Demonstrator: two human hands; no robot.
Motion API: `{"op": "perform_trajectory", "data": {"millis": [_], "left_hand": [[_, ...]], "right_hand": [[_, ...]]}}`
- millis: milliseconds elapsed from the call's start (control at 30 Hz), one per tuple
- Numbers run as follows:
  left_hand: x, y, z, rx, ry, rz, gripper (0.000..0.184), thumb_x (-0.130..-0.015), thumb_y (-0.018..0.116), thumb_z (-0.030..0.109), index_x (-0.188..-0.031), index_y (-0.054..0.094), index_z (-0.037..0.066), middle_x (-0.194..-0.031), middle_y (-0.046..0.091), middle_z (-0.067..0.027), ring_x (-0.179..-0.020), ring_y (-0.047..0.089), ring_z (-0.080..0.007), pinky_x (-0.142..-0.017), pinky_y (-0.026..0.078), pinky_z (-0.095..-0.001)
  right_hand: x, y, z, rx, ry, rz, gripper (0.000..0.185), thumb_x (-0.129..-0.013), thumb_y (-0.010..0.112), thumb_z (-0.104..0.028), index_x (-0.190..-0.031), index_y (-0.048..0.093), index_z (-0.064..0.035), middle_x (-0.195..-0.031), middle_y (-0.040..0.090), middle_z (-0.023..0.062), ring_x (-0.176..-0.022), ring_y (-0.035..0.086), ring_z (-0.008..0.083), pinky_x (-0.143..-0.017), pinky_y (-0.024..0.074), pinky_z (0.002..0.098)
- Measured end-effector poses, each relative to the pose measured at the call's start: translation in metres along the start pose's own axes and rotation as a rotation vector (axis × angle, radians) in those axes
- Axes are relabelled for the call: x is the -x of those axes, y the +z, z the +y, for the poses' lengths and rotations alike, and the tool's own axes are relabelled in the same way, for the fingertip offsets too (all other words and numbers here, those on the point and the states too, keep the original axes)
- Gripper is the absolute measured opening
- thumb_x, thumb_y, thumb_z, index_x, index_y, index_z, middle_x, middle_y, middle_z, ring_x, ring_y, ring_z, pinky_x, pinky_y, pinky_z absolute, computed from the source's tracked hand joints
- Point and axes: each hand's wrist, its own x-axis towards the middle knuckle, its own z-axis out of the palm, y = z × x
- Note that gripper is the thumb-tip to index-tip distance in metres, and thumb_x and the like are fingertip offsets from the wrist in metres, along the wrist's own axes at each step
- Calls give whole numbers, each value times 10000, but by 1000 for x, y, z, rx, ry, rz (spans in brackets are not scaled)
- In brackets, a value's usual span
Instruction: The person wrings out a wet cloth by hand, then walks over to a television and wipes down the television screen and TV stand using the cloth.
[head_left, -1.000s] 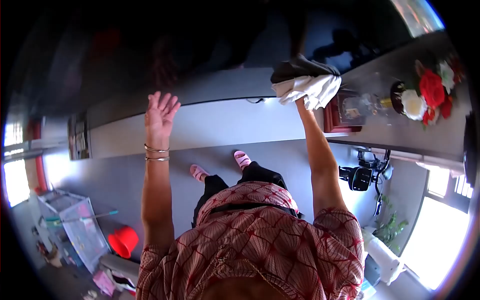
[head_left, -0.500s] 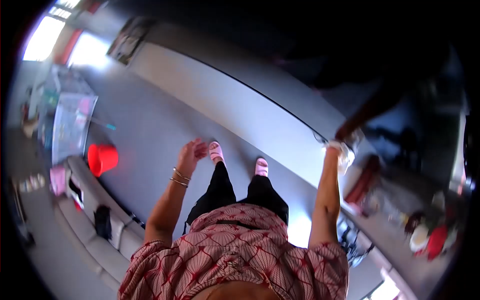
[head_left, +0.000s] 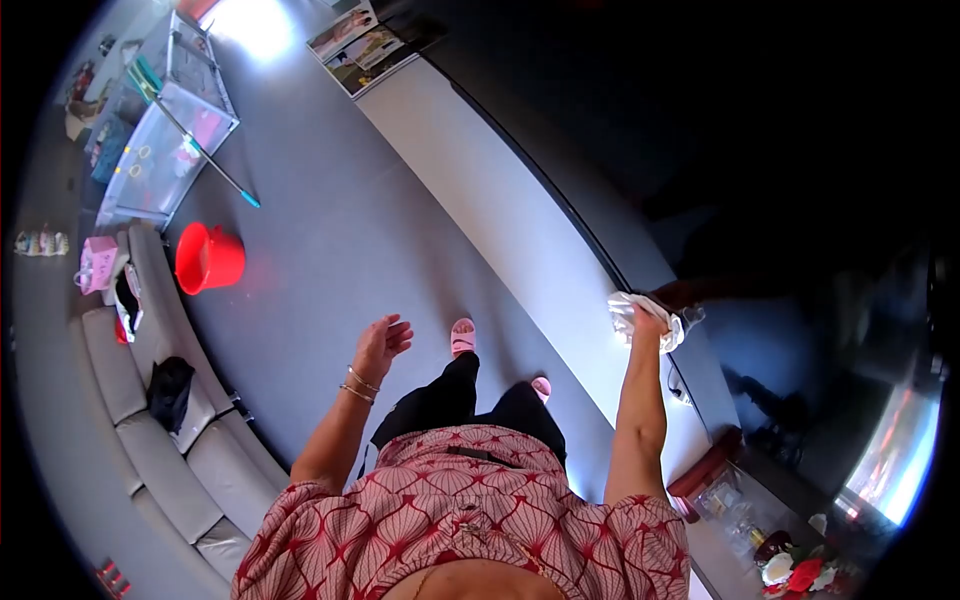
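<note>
My right hand point(head_left: 650, 322) is closed on a crumpled white cloth point(head_left: 622, 304). It presses the cloth at the dark top edge of a long, low cabinet point(head_left: 490, 190) with a white front. A dim reflection of the hand and cloth shows in the dark glossy surface just beyond. My left hand point(head_left: 382, 342) hangs in the air over the grey floor, loosely bent, with its fingers apart and nothing in it. Bracelets circle that wrist.
To the left stand a red bucket point(head_left: 212, 258), a grey sofa point(head_left: 165, 480) and a clear-sided case point(head_left: 165, 150) with a long-handled tool point(head_left: 215, 165) leaning by it. Framed pictures point(head_left: 362, 50) are at the cabinet's far end. Artificial-looking flowers point(head_left: 803, 574) are at lower right.
The view has turned, and my feet have shifted. My right hand and the cloth now appear further left along the cabinet's edge. The left hand is still empty.
</note>
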Motion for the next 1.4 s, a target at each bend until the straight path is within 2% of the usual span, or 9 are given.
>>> {"op": "perform_trajectory", "data": {"millis": [100,200,233,300,433,567,833,1067,1400], "left_hand": [[-10,-32,29,12,19,58,328,-848,463,266,-1022,481,-11,-909,578,-147,-786,580,-221,-693,488,-331],[-17,-37,58,52,-16,176,311,-848,449,230,-1033,479,-18,-901,574,-147,-769,580,-226,-681,495,-325],[-22,-37,68,59,-1,184,311,-848,449,230,-1033,479,-18,-901,574,-147,-769,580,-226,-681,495,-325],[-27,-26,87,75,1,218,300,-845,451,218,-1019,479,-25,-892,574,-150,-764,580,-233,-668,501,-328],[-66,-16,123,75,-4,221,292,-845,448,211,-1004,481,-32,-889,575,-158,-766,582,-240,-667,504,-330],[-119,-9,185,86,50,123,278,-845,465,214,-997,493,-17,-886,582,-150,-764,586,-233,-663,506,-322],[-145,23,294,24,256,80,229,-850,485,201,-970,513,7,-824,603,-132,-701,600,-211,-619,518,-308],[-190,-19,352,64,139,115,220,-843,499,194,-961,514,9,-829,604,-130,-699,603,-216,-611,517,-311],[-290,-53,517,-25,123,-2,239,-851,483,206,-1010,496,27,-873,599,-117,-751,598,-205,-647,504,-307]], "right_hand": [[-12,11,37,-4,43,-22,494,-815,373,-364,-1238,389,-111,-1350,289,39,-1255,213,262,-1029,139,490],[-43,18,69,260,77,-181,528,-882,233,-339,-1340,156,-86,-1412,116,17,-1296,97,229,-1052,91,400],[-49,25,89,20,111,-58,484,-827,342,-315,-1243,380,-70,-1298,374,37,-1213,302,233,-1024,183,472],[-21,45,121,-50,122,-137,512,-874,246,-341,-1321,234,-91,-1395,186,25,-1288,135,240,-1047,112,418],[62,104,204,-36,202,13,420,-822,379,-337,-1157,495,-111,-1221,469,50,-1163,379,278,-980,249,492],[73,140,288,-105,374,-311,457,-859,351,-356,-1252,389,-126,-1344,312,26,-1251,234,273,-1018,146,491],[84,185,391,-90,456,-192,419,-846,346,-291,-1155,479,-41,-1221,464,86,-1139,396,327,-960,266,519],[107,248,497,-34,510,-237,398,-853,332,-279,-1126,503,-46,-1190,491,93,-1104,437,315,-938,294,523],[167,346,670,-191,536,-225,474,-854,244,-326,-1223,422,-86,-1311,362,65,-1226,289,294,-996,172,527]]}}
